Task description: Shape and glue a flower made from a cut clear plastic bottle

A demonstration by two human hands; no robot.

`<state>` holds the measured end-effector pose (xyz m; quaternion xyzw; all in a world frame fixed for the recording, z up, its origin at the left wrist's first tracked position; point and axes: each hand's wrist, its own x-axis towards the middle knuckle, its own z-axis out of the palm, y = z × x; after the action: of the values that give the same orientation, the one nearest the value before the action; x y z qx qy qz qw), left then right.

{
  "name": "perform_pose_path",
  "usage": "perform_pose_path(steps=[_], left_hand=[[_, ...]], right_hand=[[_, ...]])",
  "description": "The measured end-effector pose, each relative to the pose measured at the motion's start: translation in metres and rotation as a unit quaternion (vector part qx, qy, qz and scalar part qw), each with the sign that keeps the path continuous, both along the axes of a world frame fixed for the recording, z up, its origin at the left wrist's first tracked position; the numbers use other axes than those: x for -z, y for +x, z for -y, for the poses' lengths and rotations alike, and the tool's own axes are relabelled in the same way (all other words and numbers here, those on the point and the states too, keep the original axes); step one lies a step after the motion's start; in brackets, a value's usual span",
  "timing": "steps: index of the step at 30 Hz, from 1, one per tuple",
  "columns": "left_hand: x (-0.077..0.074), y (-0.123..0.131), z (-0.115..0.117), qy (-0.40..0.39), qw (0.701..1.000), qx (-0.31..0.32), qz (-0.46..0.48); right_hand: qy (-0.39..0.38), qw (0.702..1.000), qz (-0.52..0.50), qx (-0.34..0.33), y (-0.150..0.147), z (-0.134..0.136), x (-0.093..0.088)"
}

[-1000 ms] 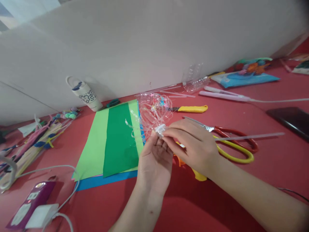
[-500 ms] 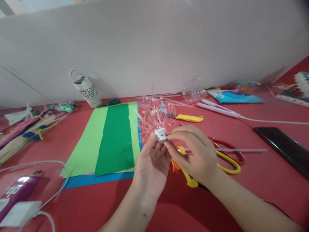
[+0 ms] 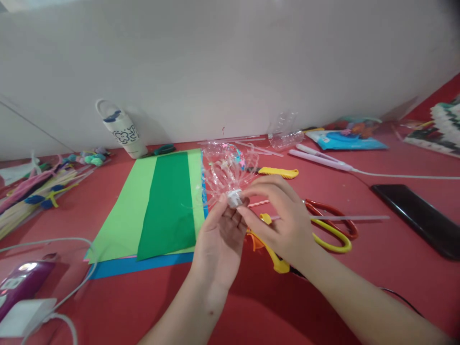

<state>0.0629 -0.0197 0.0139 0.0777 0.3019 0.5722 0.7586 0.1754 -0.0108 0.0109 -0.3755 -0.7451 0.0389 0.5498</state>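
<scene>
In front of me is a clear plastic bottle top cut into curling strips (image 3: 227, 173), with small coloured stars among or behind the strips. A small white cap-like piece (image 3: 235, 198) sits at its near end. My left hand (image 3: 221, 239), palm up, is closed around this end from the left and below. From the right, my right hand (image 3: 283, 215) pinches the white piece between thumb and forefinger. Below the right hand lies a yellow and orange tool (image 3: 275, 258), partly covered. Scissors with red and yellow handles (image 3: 332, 235) lie just beyond the wrist.
Green and blue sheets (image 3: 167, 206) lie left of my hands. A yellow cutter knife (image 3: 278, 172), a pink hair straightener (image 3: 319, 159) and a black phone (image 3: 417, 220) lie right. A white bottle (image 3: 124, 134) stands by the wall. A purple glue gun (image 3: 27, 282) is front left.
The white piece appears turned, its dark spot now less plain, and both hands keep hold. The whole view has shifted slightly.
</scene>
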Motion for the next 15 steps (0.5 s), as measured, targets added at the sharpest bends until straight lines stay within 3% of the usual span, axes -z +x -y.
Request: perform_pose_path(steps=[5, 9, 15], left_hand=[[0.005, 0.000, -0.001, 0.106, 0.988, -0.073, -0.081], [0.010, -0.001, -0.001, 0.223, 0.950, -0.120, -0.182], [0.012, -0.004, 0.004, 0.285, 0.903, -0.141, -0.290]], right_hand=[[-0.106, 0.989, -0.094, -0.038, -0.003, 0.000, 0.006], [-0.092, 0.991, -0.098, -0.020, 0.001, 0.000, 0.009], [-0.078, 0.991, -0.109, -0.015, 0.004, 0.003, 0.009]])
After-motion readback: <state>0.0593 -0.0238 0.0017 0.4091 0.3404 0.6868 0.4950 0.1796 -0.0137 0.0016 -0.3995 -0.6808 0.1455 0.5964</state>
